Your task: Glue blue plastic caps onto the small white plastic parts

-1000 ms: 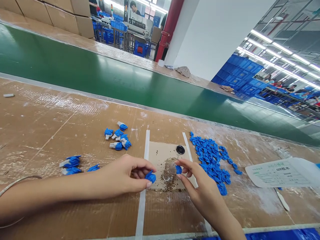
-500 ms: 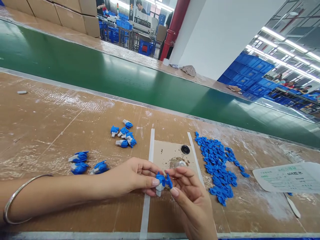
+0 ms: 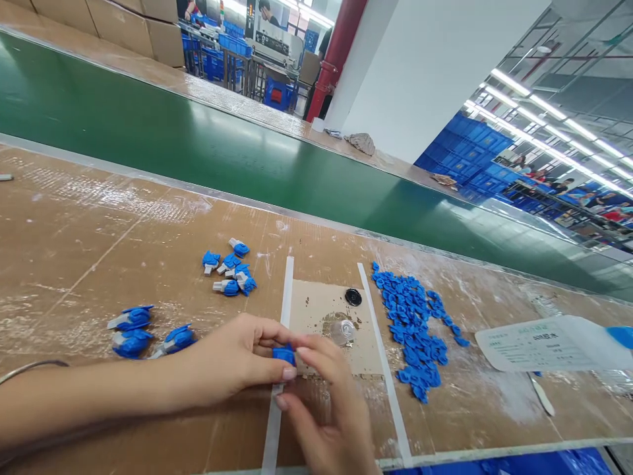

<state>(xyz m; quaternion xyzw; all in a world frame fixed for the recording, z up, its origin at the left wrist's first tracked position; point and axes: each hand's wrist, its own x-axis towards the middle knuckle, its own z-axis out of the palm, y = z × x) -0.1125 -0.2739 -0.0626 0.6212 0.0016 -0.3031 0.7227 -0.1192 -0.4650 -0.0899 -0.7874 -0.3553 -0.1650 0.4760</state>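
Observation:
My left hand [image 3: 247, 356] is closed, its thumb and fingers pinching a small blue plastic part [image 3: 283, 355] above the left tape strip. The bent fingers of my right hand [image 3: 329, 389] reach the same part from the other side; its thumb lies lower, and their contact is partly hidden. Left of my hands lie several blue parts with grey tabs, in a far group [image 3: 230, 267] and a nearer group [image 3: 133, 330]. Right of the tape is a heap of loose blue pieces [image 3: 413, 323]. A small clear cup [image 3: 343, 331] rests on a stained card [image 3: 316, 300].
A black round cap [image 3: 353, 297] lies on the card between white tape strips [image 3: 383, 369]. At the right are a labelled white glue bottle [image 3: 544, 343] on its side and a thin white stick [image 3: 542, 397]. A green conveyor belt [image 3: 247, 152] runs behind the brown tabletop [image 3: 64, 264].
My right hand has brought the loose blue piece against the part in my left hand and turned over it. Both hands sit further left in view, and the camera has shifted right.

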